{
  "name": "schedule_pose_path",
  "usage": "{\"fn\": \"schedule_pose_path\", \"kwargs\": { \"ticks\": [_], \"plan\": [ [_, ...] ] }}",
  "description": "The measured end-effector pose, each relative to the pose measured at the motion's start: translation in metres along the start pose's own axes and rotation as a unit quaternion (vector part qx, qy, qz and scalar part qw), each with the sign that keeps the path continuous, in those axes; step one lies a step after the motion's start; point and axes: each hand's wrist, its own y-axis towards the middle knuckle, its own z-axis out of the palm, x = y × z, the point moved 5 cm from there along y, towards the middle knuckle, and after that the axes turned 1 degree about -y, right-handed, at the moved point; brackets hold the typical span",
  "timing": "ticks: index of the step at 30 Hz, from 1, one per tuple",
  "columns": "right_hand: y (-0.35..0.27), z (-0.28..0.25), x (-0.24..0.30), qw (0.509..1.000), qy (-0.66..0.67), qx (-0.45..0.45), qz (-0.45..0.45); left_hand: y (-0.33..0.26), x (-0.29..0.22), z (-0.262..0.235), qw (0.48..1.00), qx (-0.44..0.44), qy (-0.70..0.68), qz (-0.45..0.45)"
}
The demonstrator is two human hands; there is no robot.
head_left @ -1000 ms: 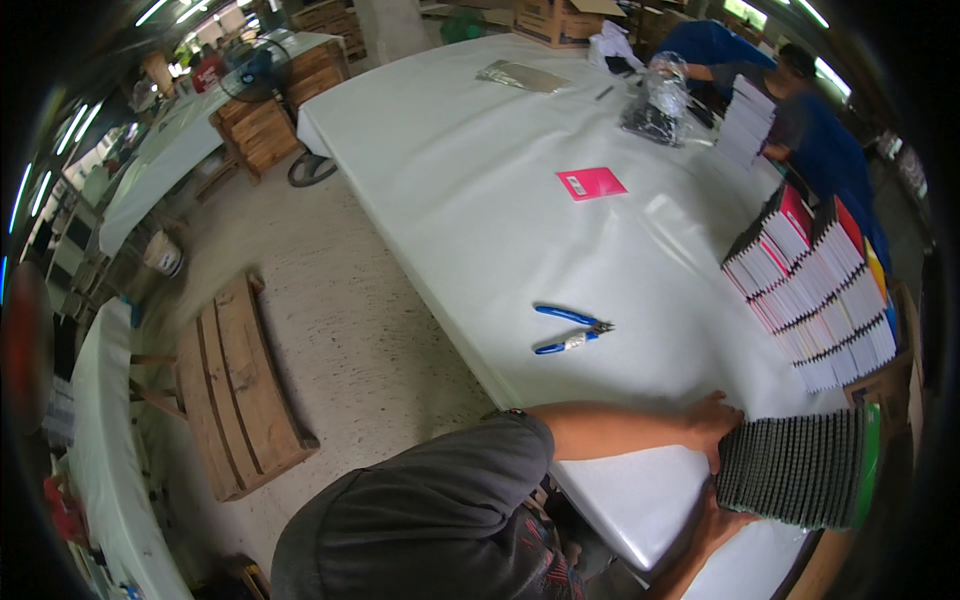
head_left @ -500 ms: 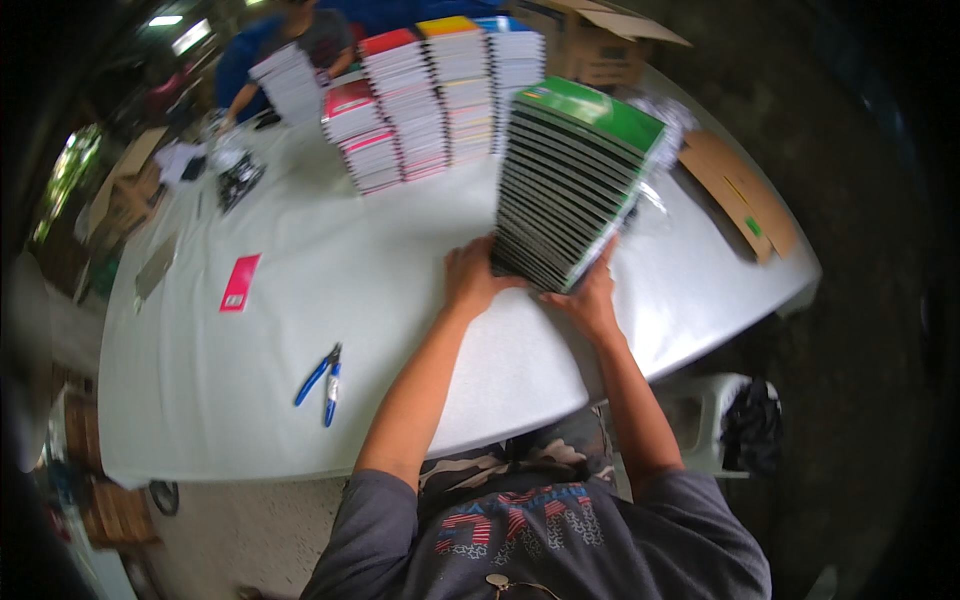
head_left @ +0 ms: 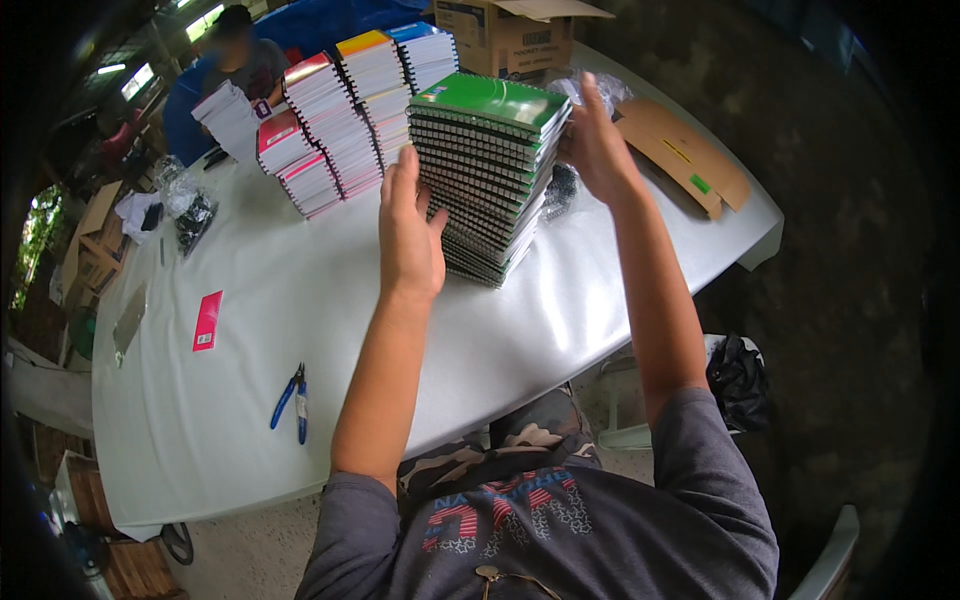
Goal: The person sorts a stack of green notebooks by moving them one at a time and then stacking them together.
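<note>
A tall stack of green-covered spiral notebooks [head_left: 478,175] stands on the white-covered table [head_left: 300,300], its black coil bindings facing me. Some layers jut out slightly from others. My left hand [head_left: 408,235] lies against the stack's left side, fingers stretched upward and palm turned inward. On the opposite side my right hand [head_left: 602,150] is up near the top corner, fingers straight. Whether its palm touches the books is hard to tell. Neither hand is wrapped round anything.
Notebook stacks with red [head_left: 325,130], yellow [head_left: 372,90] and blue covers [head_left: 425,55] stand beyond. Blue-handled cutters [head_left: 290,403] and a pink card [head_left: 207,321] lie leftward. A cardboard box [head_left: 510,40] and flat cardboard [head_left: 680,155] are far right. Another person [head_left: 245,65] sits across the table.
My hands have left the bottom of the green stack and risen to its sides, fingers straightened. The stack now rests on the table, shifted left in view along with everything else.
</note>
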Motion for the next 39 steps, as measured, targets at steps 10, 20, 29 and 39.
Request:
{"fn": "schedule_pose_path", "kwargs": {
  "ticks": [10, 20, 29, 39],
  "plan": [
    [-0.071, 0.079, 0.006, 0.971, -0.119, -0.032, -0.206, -0.001, -0.019, 0.001, 0.983, 0.052, -0.159, -0.072],
    [-0.139, 0.119, -0.037, 0.954, 0.000, 0.094, -0.286, -0.072, 0.012, -0.104, 0.966, -0.038, -0.246, -0.063],
    [-0.155, 0.133, -0.148, 0.781, 0.376, 0.242, 0.435, -0.125, -0.008, -0.118, 0.706, 0.206, 0.573, 0.360],
    [-0.145, 0.117, -0.177, 0.864, 0.311, 0.190, 0.348, -0.116, 0.027, -0.132, 0.551, 0.209, 0.681, 0.435]
  ]
}}
